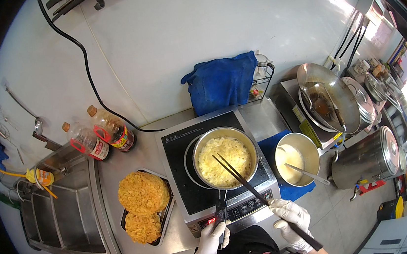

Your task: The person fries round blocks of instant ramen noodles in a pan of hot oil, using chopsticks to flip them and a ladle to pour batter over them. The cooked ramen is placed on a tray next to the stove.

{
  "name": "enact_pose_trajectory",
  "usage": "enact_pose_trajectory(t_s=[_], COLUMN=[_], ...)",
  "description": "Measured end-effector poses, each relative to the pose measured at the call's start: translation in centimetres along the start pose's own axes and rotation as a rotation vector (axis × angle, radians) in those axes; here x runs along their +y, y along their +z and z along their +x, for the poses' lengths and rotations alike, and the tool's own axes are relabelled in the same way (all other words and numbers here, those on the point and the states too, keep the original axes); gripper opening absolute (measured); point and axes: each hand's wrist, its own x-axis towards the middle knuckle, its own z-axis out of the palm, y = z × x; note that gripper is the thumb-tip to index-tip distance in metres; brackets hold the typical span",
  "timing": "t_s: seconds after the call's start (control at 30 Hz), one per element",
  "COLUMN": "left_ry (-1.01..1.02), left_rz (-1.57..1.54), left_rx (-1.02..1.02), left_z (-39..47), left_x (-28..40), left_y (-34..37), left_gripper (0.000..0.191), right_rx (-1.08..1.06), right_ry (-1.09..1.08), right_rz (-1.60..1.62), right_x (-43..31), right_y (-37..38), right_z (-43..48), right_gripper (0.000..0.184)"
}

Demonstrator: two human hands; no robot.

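My left hand point(212, 238), in a white glove, is wrapped around the black handle point(221, 209) of a metal saucepan point(255, 155). The pan stands on a black-topped induction cooker point(179, 178). Inside it a round mass of yellow, bubbly frying food point(218, 162) covers most of the surface. Long dark chopsticks point(257, 195) are gripped in my gloved right hand point(291, 220). Their tips touch or hover just over the food; which, I cannot tell. Just right of the cooker, a metal pot point(315, 152) on a blue cloth holds pale yellow batter point(291, 162) and a spoon point(307, 173).
Left of the cooker, golden fried cakes point(143, 192) lie on a black tray point(168, 220). Behind them stand two plastic bottles point(114, 130). A steel sink point(78, 207) is at far left. A wok point(349, 100) and a large steel pot point(359, 162) stand at right. A blue cloth point(217, 84) hangs behind.
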Motion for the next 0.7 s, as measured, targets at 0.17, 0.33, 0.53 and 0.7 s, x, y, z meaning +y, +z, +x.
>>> enact_pose_trajectory(t_s=[0.17,0.33,0.53,0.7], left_ry=[0.013,0.043,0.116,0.174], left_rz=[0.005,0.051,0.081,0.105], left_rx=[0.007,0.001,-0.008,-0.029], left_z=[0.0,0.4,1.0,1.8], left_x=[-0.3,-1.2,-3.1,-4.9], left_y=[-0.1,-0.7,-1.6,-2.6], left_gripper=[0.031,0.027,0.022,0.019], right_rx=[0.233,0.227,0.123,-0.03], right_ry=[0.252,0.397,0.313,0.21], right_rz=[0.303,0.262,0.086,0.048], right_x=[0.1,-0.8,-3.9,-5.6], right_y=[-1.3,-2.9,-4.7,-6.2], right_z=[0.8,1.3,3.6,4.0], right_gripper=[0.033,0.02,0.038,0.033])
